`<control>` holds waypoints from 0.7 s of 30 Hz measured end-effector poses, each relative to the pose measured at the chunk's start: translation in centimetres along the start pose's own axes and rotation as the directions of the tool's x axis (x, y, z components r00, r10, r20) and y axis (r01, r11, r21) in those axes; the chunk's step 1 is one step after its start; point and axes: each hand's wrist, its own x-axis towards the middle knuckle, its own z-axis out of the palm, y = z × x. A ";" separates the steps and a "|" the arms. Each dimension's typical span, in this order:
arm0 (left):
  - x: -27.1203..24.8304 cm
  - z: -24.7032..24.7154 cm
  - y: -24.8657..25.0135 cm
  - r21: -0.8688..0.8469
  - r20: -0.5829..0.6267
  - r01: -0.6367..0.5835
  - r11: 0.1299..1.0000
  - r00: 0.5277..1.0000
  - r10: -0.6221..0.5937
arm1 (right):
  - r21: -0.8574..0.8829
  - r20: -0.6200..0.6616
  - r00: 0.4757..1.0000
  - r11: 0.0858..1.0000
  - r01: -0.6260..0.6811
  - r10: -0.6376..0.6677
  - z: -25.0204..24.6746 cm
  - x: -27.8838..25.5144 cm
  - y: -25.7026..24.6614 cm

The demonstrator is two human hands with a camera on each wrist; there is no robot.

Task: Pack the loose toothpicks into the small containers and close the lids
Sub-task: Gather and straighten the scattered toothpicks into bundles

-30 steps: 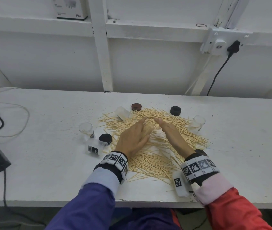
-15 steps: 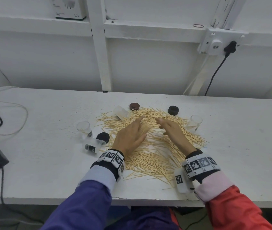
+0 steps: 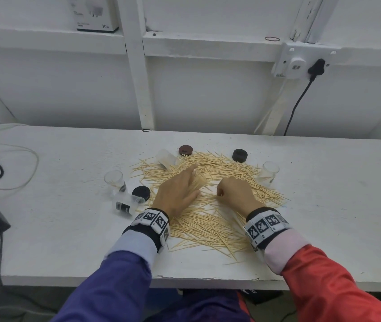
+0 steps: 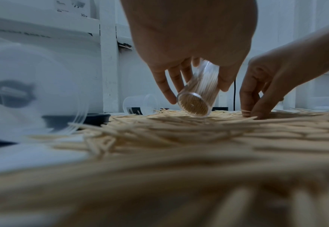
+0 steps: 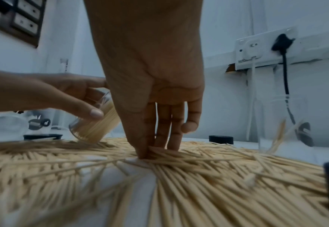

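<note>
Big spread of loose pale wooden toothpicks (image 3: pixel 210 205) sits mid-frame on the white table (image 3: pixel 324 205), so the left hand (image 3: pixel 178 194) grips a tilted, nearly full clear plastic container (image 4: pixel 197 93) just above it, probably for loading, while the right hand (image 3: pixel 236 194), fingers curled down, pinches up a few.

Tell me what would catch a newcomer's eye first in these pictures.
First, the wide heap of pale wooden toothpicks spread over the middle of the white table. Over it, the left hand grips a tilted small clear plastic container packed with toothpicks, while the right hand pinches a few from the pile. Empty clear containers and round dark lids ring the heap's far and left edges.
</note>
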 end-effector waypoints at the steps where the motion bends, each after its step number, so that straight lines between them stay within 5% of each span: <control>1: 0.0 0.0 0.0 0.004 0.000 0.000 1.000 1.000 0.000 | -0.023 -0.012 1.000 1.000 0.002 -0.002 -0.1 0.0 -0.1; 6: 0.1 0.0 0.0 0.009 0.008 0.003 1.000 1.000 -0.003 | 0.097 -0.051 0.997 0.994 -0.054 0.059 -0.2 0.0 0.3; 10: 0.2 -0.1 0.0 0.016 0.005 0.001 1.000 1.000 -0.001 | 0.401 -0.030 0.990 0.909 -0.115 0.138 -0.8 0.2 1.1; 16: 0.1 -0.1 0.1 -0.014 0.009 0.007 1.000 1.000 -0.007 | 0.877 -0.020 0.980 0.474 -0.079 0.200 -2.1 0.7 2.1; 21: 0.0 -0.1 0.1 -0.074 0.052 -0.018 0.997 0.998 0.022 | 0.996 -0.060 0.975 0.078 0.044 0.214 -3.5 1.1 1.2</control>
